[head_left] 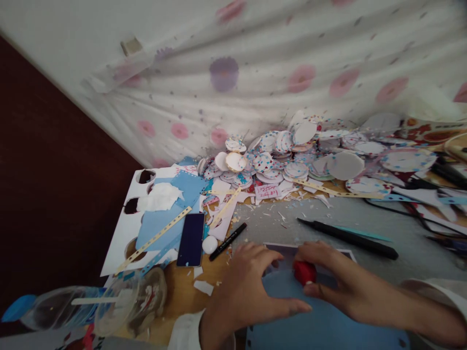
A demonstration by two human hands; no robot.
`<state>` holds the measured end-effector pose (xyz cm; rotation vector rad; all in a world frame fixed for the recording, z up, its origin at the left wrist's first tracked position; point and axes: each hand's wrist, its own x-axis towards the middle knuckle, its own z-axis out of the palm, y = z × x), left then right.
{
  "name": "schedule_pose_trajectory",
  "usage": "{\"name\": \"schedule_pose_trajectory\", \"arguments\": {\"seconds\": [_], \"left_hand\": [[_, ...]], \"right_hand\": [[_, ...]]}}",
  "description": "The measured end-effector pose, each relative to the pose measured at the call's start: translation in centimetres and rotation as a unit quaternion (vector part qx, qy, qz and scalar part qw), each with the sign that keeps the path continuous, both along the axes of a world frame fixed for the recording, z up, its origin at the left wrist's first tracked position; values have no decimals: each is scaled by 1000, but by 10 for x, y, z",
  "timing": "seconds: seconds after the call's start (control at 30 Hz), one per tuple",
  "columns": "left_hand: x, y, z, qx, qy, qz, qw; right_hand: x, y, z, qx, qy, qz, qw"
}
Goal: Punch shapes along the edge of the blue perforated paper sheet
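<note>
A blue paper sheet (321, 325) lies at the near edge of the table, over a white-edged card (288, 250). My left hand (248, 291) rests on the sheet's left part with its fingers spread and pressed down. My right hand (343, 287) comes in from the right and curls its fingers round a small red tool (305, 272) that sits on the sheet. What kind of tool it is I cannot make out.
A heap of round paper discs (292, 155) fills the back of the table. A dark phone (190, 239), a black marker (228, 241), a long black pen (350, 238), paper strips and a white punched sheet (124, 228) lie around. A clear plastic bottle (95, 306) lies at near left.
</note>
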<state>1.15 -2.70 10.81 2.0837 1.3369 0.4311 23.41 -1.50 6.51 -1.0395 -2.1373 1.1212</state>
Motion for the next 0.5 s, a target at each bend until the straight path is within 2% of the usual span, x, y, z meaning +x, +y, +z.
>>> {"name": "schedule_pose_trajectory", "arguments": {"seconds": [0.1, 0.23, 0.37, 0.5], "left_hand": [[9, 16, 13, 39, 93, -73, 992], [20, 31, 9, 46, 133, -177, 974], [22, 29, -8, 80, 106, -181, 975], [18, 22, -17, 45, 80, -146, 985]], "right_hand": [[-3, 1, 2, 30, -9, 3, 999], [-4, -1, -1, 57, -9, 9, 998], [-3, -3, -8, 54, 7, -12, 998], [-4, 1, -9, 40, 1, -3, 999]]}}
